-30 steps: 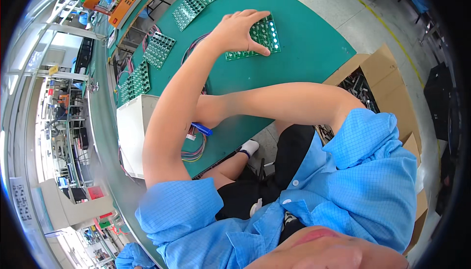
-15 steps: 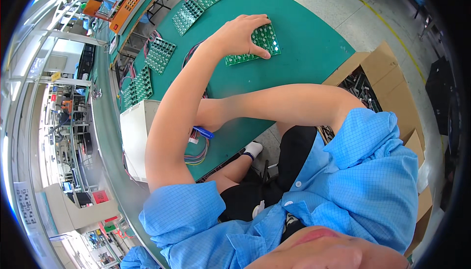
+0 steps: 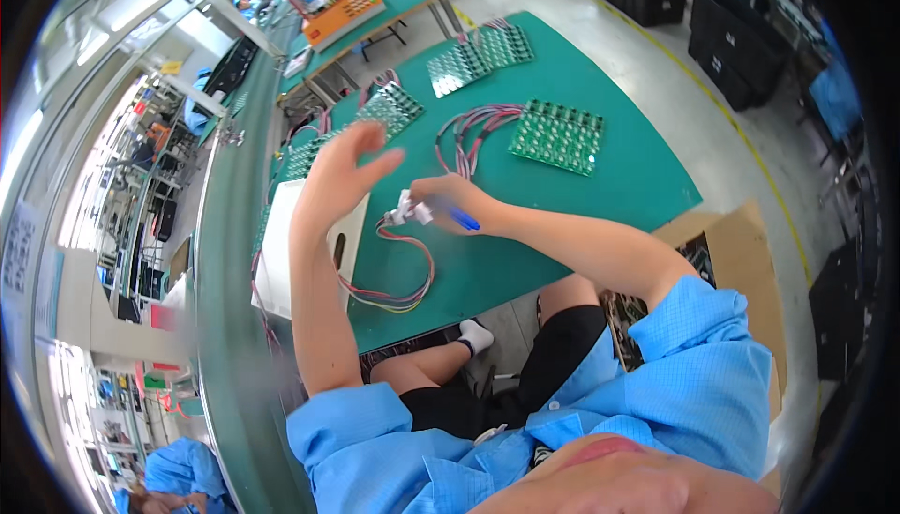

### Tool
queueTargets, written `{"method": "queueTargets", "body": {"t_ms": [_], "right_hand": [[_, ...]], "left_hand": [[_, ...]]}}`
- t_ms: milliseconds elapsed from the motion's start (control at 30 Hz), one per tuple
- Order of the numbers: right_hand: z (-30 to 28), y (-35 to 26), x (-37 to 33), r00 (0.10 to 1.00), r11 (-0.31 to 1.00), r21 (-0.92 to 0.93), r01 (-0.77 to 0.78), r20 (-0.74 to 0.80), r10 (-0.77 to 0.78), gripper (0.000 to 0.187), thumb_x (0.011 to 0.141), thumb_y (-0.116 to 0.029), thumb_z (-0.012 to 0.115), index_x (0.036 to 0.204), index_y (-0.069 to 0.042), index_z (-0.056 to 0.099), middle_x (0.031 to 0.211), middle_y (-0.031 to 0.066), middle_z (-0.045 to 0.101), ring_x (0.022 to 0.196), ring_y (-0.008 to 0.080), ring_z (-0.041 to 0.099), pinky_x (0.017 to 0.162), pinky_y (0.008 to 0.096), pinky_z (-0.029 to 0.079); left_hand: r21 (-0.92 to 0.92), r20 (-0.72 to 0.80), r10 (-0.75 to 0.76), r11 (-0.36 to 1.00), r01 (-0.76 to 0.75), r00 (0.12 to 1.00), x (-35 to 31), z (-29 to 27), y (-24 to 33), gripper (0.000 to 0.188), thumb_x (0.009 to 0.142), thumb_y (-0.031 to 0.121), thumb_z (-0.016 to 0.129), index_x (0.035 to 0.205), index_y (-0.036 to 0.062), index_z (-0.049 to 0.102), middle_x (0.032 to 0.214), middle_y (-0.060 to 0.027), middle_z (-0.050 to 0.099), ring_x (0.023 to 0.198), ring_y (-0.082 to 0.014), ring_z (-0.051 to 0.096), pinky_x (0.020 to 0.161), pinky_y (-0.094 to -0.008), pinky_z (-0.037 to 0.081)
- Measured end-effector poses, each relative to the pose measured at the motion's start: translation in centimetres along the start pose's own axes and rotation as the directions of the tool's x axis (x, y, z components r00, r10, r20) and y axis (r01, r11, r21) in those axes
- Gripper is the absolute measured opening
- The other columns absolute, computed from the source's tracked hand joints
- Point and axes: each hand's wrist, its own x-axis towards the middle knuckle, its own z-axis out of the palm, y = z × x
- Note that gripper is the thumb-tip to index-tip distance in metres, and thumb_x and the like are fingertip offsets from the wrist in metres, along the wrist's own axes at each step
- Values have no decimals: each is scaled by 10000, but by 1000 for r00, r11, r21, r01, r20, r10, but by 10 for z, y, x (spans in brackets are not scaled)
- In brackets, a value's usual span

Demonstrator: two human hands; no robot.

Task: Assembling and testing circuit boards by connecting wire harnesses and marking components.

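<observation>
My left hand (image 3: 347,172) hangs above the white box, its fingers apart and holding nothing. My right hand (image 3: 457,203) is closed around a blue pen-shaped tool (image 3: 464,219), blurred by motion. White plug connectors (image 3: 409,209) on the ends of wires sit against its fingertips; whether the fingers pinch them I cannot tell. Just beyond, a green circuit board (image 3: 558,137) lies flat on the green table. A bundle of red, black and white wires (image 3: 464,134) curves from the board's left side toward my right hand.
More wired boards (image 3: 459,69) lie along the far and left parts of the green tabletop (image 3: 637,167). A white box (image 3: 281,280) stands beside my left forearm, with a loop of coloured wires (image 3: 431,270) near it. An open cardboard box (image 3: 745,261) stands at the right.
My left hand has let go of the circuit board and moved left and nearer. My right hand has come out from behind the left arm with the blue tool. The head view has shifted.
</observation>
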Motion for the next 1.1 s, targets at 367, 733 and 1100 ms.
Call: {"method": "queueTargets", "body": {"t_ms": [367, 733, 1100], "right_hand": [[6, -7, 2, 978, 977, -82, -198, 52, 202, 74, 898, -48, 524, 922, -18, 587, 821, 42, 606, 759, 98, 575, 678, 240, 480], [0, -22, 9, 961, 962, 33, -272, -34, 273, 160, 927, -153, 633, 964, 2, 623, 752, 27, 613, 691, 88, 586, 648, 241, 474], [14, -23, 3, 977, 976, -180, -120, 156, 148, 110, 862, 22, 547, 941, -42, 588, 705, -2, 561, 633, 80, 529, 585, 237, 419]], "left_hand": [[-486, -61, -124, 871, 79, 990, -85, 69, -69, 178, 894, 154, 636, 967, -9, 634, 783, 4, 620, 711, -54, 537, 622, -231, 436], [-334, -81, -229, 923, 190, 970, -119, 70, -70, 243, 856, 206, 677, 883, -31, 631, 670, -18, 554, 621, -71, 476, 574, -243, 390], [-539, -117, -134, 841, 51, 984, -98, 63, -79, 282, 817, 256, 721, 963, 15, 712, 664, 34, 566, 630, -30, 463, 564, -199, 346]]}}
